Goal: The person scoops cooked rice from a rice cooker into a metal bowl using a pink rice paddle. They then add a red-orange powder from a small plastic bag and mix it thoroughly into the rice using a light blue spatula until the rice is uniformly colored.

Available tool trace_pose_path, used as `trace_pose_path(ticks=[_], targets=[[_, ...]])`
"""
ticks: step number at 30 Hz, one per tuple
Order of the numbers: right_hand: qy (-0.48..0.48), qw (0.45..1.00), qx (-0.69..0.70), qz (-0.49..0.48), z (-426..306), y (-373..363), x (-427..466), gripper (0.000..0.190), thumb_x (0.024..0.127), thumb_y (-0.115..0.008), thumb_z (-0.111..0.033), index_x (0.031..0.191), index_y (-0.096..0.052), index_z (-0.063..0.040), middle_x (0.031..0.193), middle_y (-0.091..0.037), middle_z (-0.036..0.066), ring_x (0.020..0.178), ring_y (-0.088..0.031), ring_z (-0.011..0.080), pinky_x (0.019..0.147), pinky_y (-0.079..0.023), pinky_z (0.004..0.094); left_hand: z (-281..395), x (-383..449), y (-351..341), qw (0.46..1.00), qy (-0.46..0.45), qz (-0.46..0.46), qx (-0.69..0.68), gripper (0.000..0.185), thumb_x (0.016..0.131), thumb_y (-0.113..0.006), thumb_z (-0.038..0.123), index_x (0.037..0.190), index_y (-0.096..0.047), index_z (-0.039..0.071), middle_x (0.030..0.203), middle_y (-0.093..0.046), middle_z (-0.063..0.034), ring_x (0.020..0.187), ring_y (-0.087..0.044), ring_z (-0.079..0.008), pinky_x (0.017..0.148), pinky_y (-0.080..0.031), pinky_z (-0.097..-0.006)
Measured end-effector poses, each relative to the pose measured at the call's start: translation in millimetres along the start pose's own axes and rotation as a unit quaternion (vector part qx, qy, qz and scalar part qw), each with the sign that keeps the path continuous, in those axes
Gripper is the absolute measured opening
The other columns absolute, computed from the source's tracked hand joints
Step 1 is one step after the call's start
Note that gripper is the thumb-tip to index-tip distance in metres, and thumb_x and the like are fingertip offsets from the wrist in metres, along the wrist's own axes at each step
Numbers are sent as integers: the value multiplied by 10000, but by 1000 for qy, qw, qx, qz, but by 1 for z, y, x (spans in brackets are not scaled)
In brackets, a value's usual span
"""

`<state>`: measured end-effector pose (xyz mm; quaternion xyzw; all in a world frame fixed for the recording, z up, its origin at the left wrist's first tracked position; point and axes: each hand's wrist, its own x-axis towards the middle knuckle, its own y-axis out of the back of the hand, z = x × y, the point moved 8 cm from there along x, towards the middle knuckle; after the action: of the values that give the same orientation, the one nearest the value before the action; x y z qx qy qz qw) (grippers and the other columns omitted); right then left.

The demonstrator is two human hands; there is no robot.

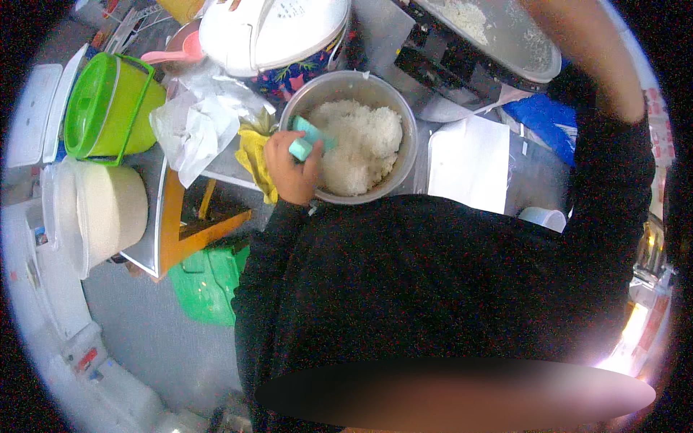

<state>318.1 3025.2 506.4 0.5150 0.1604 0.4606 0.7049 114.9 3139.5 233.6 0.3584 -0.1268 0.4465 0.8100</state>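
My left hand (pixel 292 170) is closed around the handle of a turquoise plastic scoop (pixel 307 130), at the left rim of a round metal pot (pixel 407 105). White cooked rice (pixel 354 146) fills much of the pot, heaped higher on its right side. The scoop's far end is blurred against the rice. My right forearm, bare and blurred, reaches up past the top right edge, so my right hand is out of view. Below that forearm's path lies a long metal tray (pixel 549 62) with some white rice (pixel 465 21) in it.
Left of the pot are a yellow cloth (pixel 254 162), a crumpled clear plastic bag (pixel 197 130) and a lidded green bucket (pixel 132 108). Behind it stands a white-lidded rice cooker (pixel 303 32), with a pink ladle (pixel 184 51) beside it. A white board (pixel 468 162) lies right.
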Motion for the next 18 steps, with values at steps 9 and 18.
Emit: trace_pose_path(ticks=[9,18], targets=[[73,987,-77,-125,115,-255,90,200,763,-459,-101,895,-556,13,763,-605,163,746,-594,335,674,-474,405,-10,-2,-2,1000,1,-3,-10,351,606,-678,129,927,-554,56,900,-531,-121,854,-486,-297,777,-359,-388],[186,964,73,-177,43,-354,116,201,686,-525,-155,783,-546,20,679,-575,206,625,-583,331,576,-461,433,-37,-18,-4,996,55,31,-61,475,597,-689,103,1037,-530,19,921,-517,-140,826,-498,-279,753,-392,-366]])
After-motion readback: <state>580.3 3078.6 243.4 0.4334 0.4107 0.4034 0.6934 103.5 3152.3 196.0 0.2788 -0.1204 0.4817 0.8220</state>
